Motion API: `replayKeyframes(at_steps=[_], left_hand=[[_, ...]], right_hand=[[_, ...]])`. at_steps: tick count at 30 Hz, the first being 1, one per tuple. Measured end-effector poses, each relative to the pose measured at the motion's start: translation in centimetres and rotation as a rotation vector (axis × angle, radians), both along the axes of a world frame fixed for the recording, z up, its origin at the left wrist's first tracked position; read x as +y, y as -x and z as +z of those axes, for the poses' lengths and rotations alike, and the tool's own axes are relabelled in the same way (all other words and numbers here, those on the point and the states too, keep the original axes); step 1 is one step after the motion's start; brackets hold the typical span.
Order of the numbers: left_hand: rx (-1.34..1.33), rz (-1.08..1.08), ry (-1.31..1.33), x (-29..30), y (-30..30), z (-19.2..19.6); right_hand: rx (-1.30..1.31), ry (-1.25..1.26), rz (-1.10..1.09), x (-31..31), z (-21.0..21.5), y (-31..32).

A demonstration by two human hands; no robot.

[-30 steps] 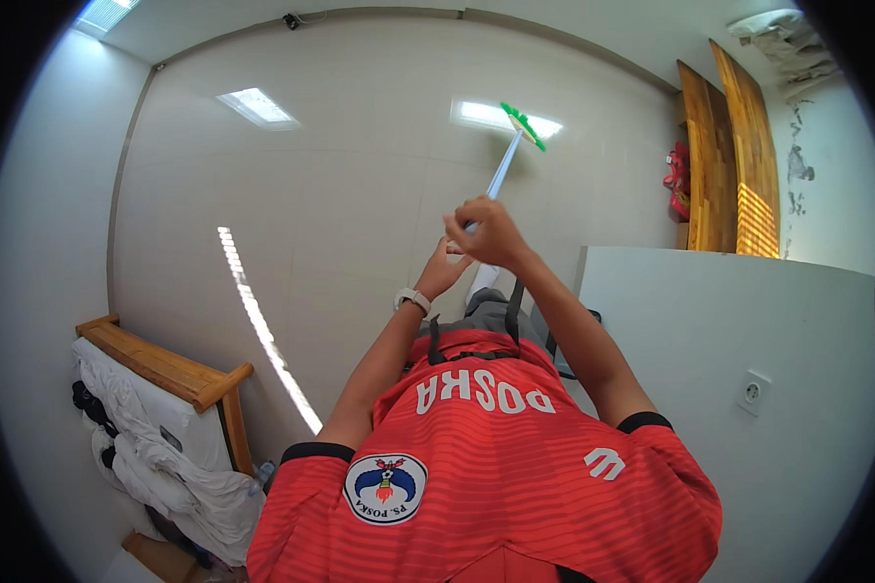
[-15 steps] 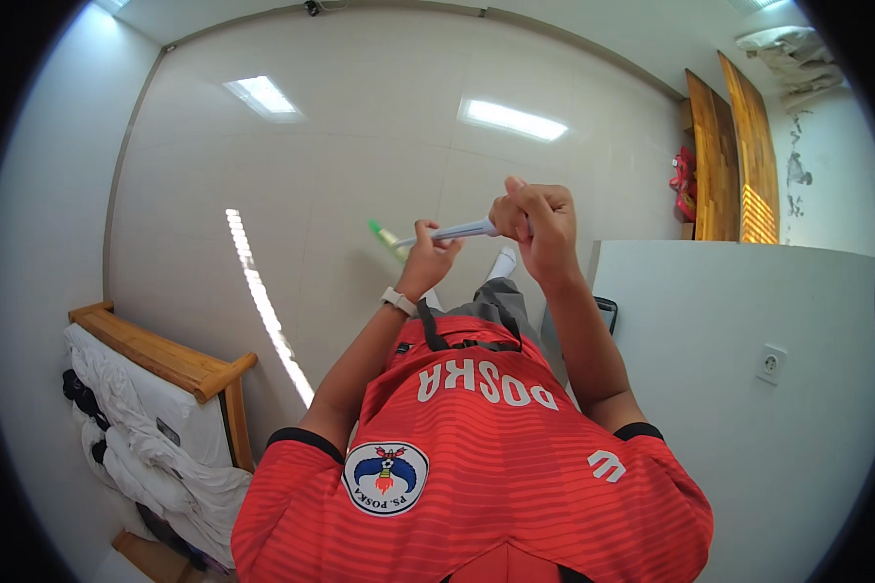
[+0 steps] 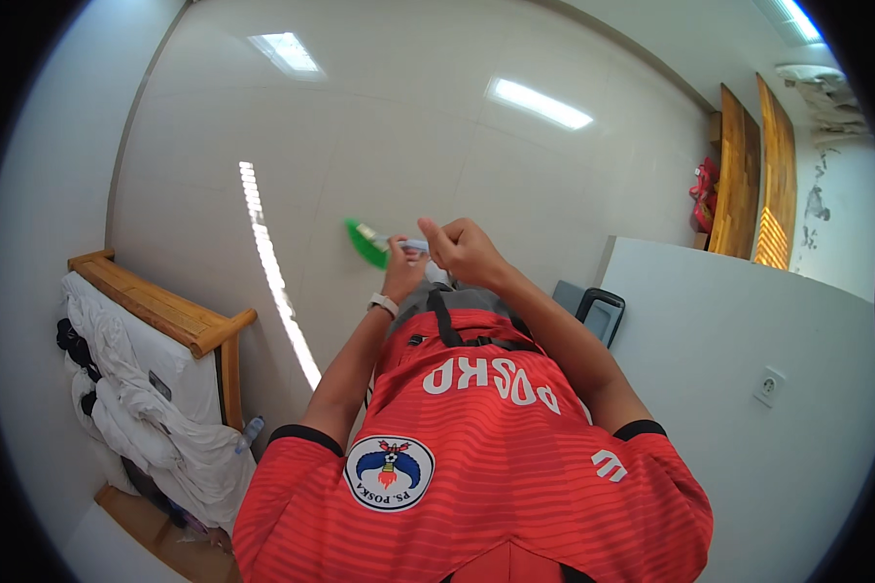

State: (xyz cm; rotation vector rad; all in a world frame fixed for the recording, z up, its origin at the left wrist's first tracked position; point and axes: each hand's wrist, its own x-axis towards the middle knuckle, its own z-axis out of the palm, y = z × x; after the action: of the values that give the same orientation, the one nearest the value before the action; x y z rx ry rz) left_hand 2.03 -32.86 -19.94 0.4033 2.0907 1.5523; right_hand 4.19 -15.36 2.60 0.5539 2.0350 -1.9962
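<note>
Pale tiled floor [image 3: 204,204] noted beneath, with ceiling-light reflections toward the far end. Found at the grip: a right hand [image 3: 462,253], closed around the pale handle [image 3: 414,246] of a broom [image 3: 367,244], thumb uppermost. Also found at the handle, just beside and nearer the bristles: a left hand [image 3: 402,272], fingers parted about the shaft; cannot confirm firm closure. Green bristles observed to the left of both hands, above or on the floor; cannot verify contact, owing to blur. Recorded on the left wrist: a pale watch [image 3: 384,305]. Below the hands, noted grey trousers [image 3: 472,299] and a white sock [image 3: 439,277], then black straps [image 3: 443,319] over a red jersey [image 3: 476,457]. Sighted farther left: a curved, broken stripe of bright light [image 3: 270,255] on the floor, then a wooden bed frame [image 3: 156,301] with rumpled white bedding [image 3: 146,428] and a clear bottle [image 3: 250,433] at the side. To the right, logged a black-rimmed grey object [image 3: 603,319] of undetermined kind, beside a white panel [image 3: 700,340] with a wall socket [image 3: 769,387]. Beyond, observed upright wooden boards [image 3: 735,175], with red items [image 3: 704,192] alongside.
</note>
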Motion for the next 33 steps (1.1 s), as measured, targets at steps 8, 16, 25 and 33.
replayKeyframes(at_steps=[8, 16, 25, 33], left_hand=[[0.592, -0.256, -0.155, 8.7, 0.3, 5.7], [-0.234, -0.248, 0.075, 9.5, 1.4, 7.1], [-0.425, -0.283, -0.107, 12.7, 2.6, 10.2], [-0.446, 0.016, -0.259, 7.0, 6.9, 12.6]], right_hand=[[0.333, -0.564, 0.129, 1.6, -4.1, -0.1], [0.409, -0.759, -0.051, 10.9, -4.9, 1.9], [0.420, -0.506, -0.370, 11.2, 9.4, 4.3], [0.425, -0.094, -0.209, 1.6, 9.8, 2.8]])
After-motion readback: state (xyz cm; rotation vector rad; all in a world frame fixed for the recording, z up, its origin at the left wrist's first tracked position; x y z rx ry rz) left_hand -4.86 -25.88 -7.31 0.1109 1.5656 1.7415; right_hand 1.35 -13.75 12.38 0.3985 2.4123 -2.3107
